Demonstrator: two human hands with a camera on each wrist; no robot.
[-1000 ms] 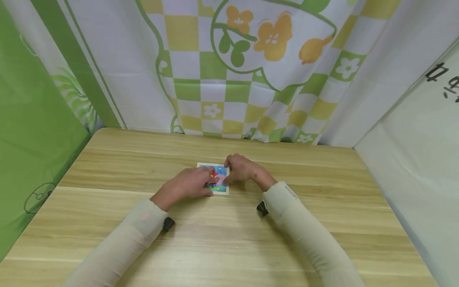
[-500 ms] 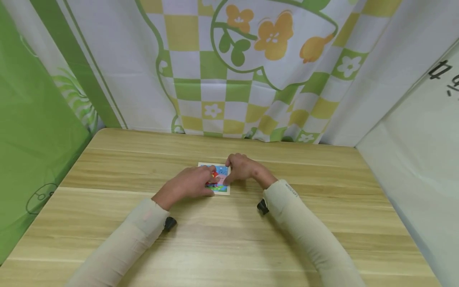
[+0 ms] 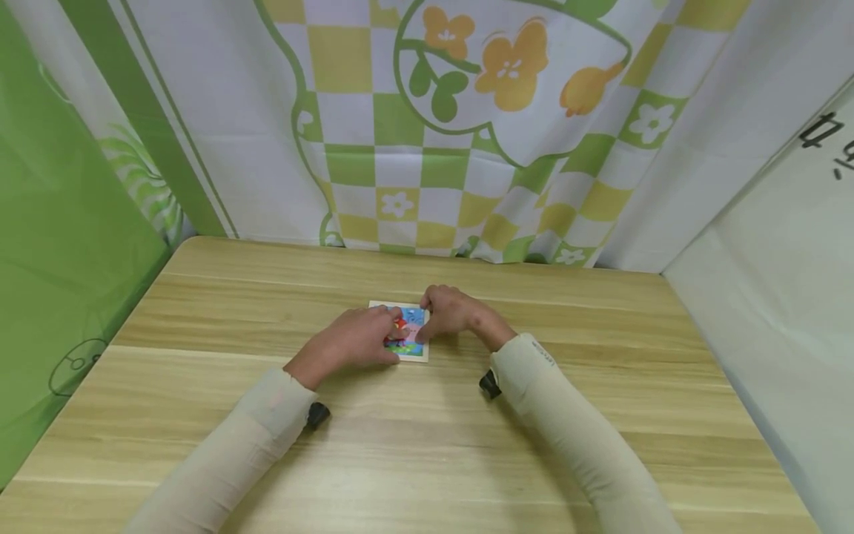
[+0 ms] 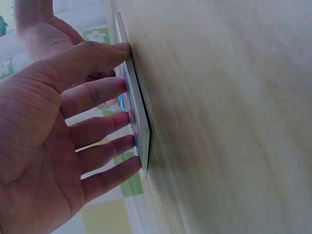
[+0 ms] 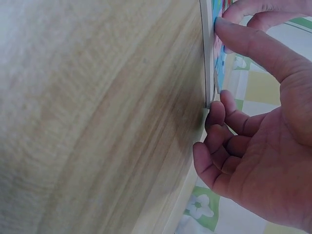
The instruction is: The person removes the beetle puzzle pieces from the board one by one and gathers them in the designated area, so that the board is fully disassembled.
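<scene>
A small square picture puzzle with a pale wooden frame and a bright cartoon picture lies flat toward the back of the table. My left hand covers its left part. In the left wrist view, that hand's fairly straight fingers touch the picture, and the thumb rests at the frame's near edge. From the right, my right hand grips the puzzle's side. In the right wrist view, its thumb lies on the picture face, a fingertip meets the corner, and the other fingers curl beside the frame.
The wooden table extends around both arms. A patterned curtain hangs along its back edge. Green cloth stands at the left and a white sheet with dark writing at the right.
The head view shifts very slightly. Both hands and the puzzle keep nearly the same places.
</scene>
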